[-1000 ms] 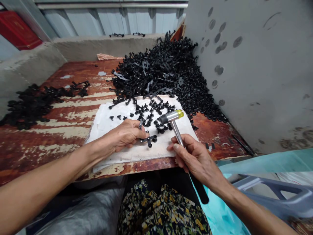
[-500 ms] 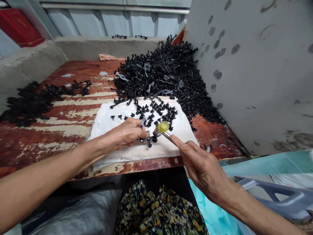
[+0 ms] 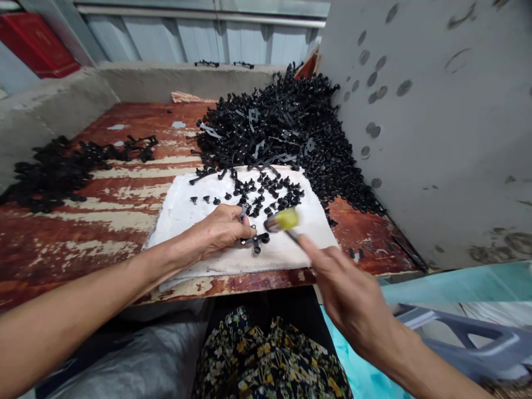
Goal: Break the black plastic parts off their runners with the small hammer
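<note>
Since half a second ago, our right hand (image 3: 353,288) has shifted a little to the right, and the hammer (image 3: 282,220) has swung so that its yellow end points more sideways; both are blurred with motion. We hold that wrist low, with the forearm coming in from the lower right, the index finger stretched forward along the metal shaft and the other fingers wrapped around the handle. Our left hand (image 3: 222,230) matches the earlier frame, back upward over the white cloth (image 3: 291,252), forearm reaching in from the lower left. Its thumb and fingers are pinched together on the branched black piece (image 3: 256,242), which sits at the cloth's near half. We see short dark arms on it with round knobs at their ends, 1 of them pointing toward us and 1 to the right; a greyish strip with a hole rises beside the index finger. The hammer's dark end is just beside the right-hand knob, though the blur keeps us from telling whether they touch. Beyond our 2 hands, loose black pegs (image 3: 253,194) are scattered on the cloth, and a large black pile (image 3: 282,116) covers the worn red table (image 3: 120,224) behind.
</note>
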Demonstrator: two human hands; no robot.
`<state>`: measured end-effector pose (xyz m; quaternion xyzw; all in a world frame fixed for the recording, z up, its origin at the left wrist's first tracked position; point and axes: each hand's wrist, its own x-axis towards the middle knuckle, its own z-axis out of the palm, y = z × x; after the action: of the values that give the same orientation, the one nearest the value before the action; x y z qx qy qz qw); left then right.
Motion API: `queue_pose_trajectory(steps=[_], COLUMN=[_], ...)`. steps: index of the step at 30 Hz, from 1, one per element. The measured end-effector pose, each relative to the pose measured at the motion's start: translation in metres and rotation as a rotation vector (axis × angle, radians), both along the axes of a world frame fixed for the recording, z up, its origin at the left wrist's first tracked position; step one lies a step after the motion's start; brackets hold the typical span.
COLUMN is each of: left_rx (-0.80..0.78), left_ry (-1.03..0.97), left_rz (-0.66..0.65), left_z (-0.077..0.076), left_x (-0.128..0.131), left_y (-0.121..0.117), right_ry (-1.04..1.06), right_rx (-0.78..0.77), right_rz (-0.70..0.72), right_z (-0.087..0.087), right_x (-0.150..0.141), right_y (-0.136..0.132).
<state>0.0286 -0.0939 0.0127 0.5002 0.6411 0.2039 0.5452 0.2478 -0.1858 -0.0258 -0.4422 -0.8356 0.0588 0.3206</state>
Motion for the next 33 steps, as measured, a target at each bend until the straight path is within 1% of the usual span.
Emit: queue_pose_trajectory(steps=[2, 5, 7, 9, 11, 14, 16, 18, 21, 23, 29, 33], left_rx=[-0.009, -0.04, -0.044, -0.015, 0.014, 0.032, 0.07, 0.118, 0.122, 0.133, 0.208, 0.255], left_ry=[0.002, -0.005, -0.009, -0.009, -0.027, -0.08, -0.072, -0.029, 0.018, 0.04, 0.076, 0.135], left_rz=[0.006, 0.001, -0.021, -0.08, -0.166, -0.263, -0.312, -0.379, -0.499, -0.557, -0.611, -0.653], left_z=[-0.001, -0.001, 0.0, 0.001, 0.003, 0.003, 0.002, 0.001, 0.0, -0.001, -0.008, -0.012], left_x=[0.0, 0.0, -0.001, -0.005, -0.012, -0.026, -0.033, -0.035, -0.028, -0.021, -0.003, 0.002], left_y=[0.0, 0.0, 0.0, 0.0, 0.002, 0.003, 0.003, 0.001, -0.003, -0.003, 0.007, 0.012], right_ry=[-0.052, 0.035, -0.005, -0.005, 0.106, 0.247, 0.268, 0.278, 0.319, 0.349, 0.433, 0.45], right_rx=[-0.026, 0.007, -0.023, -0.089, -0.122, -0.109, -0.118, -0.159, -0.257, -0.313, -0.43, -0.444], right_rz=[0.01, -0.015, -0.006, 0.008, -0.011, -0.064, -0.079, -0.104, -0.18, -0.22, -0.257, -0.262], right_z=[0.0, -0.001, -0.002, -0.002, -0.002, -0.002, -0.004, -0.006, -0.011, -0.013, -0.019, -0.019], right_x=[-0.001, -0.001, 0.0, 0.002, 0.003, 0.004, 0.004, 0.004, 0.006, 0.007, 0.008, 0.008], right_y=[-0.001, 0.0, 0.002, 0.005, 0.009, 0.013, 0.016, 0.018, 0.02, 0.02, 0.023, 0.024])
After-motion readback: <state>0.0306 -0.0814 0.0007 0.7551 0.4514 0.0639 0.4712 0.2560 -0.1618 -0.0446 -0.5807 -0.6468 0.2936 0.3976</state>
